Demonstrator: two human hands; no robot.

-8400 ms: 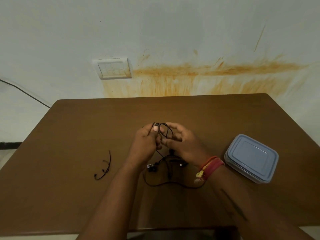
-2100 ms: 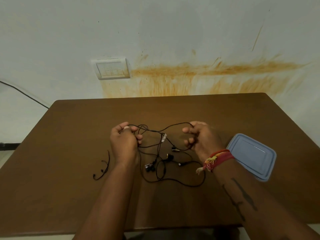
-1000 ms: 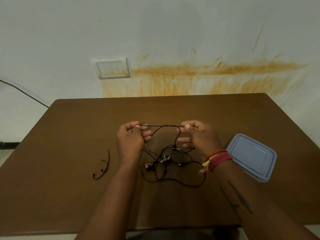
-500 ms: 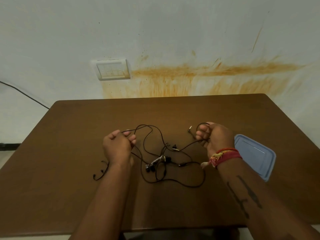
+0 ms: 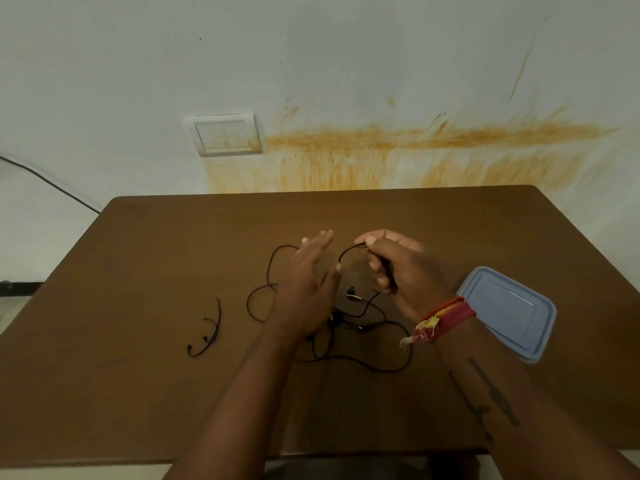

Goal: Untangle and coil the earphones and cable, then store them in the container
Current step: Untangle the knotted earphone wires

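Stained wall with a switch plate [image 5: 227, 138] behind a brown desk [image 5: 138, 393]. Head view: right hand [image 5: 398, 268] pinches one end of the black cable [image 5: 367, 363], short arc rising from thumb and fingers; left hand [image 5: 311, 285] is flat, fingers straight, holding nothing, hovering over the tangle. Rest of cable lies in loose loops on desk between and below the hands, earbuds and plug hard to tell apart. Short separate black piece [image 5: 207, 330] lies well apart to the left. Lidded blue container [image 5: 509, 313] sits just right of the right wrist. Likely step: start coiling. To do it well, keep the pinched end fixed, use left hand to feed even loops, clear crossings first, avoid yanking knots. Lid not yet off.
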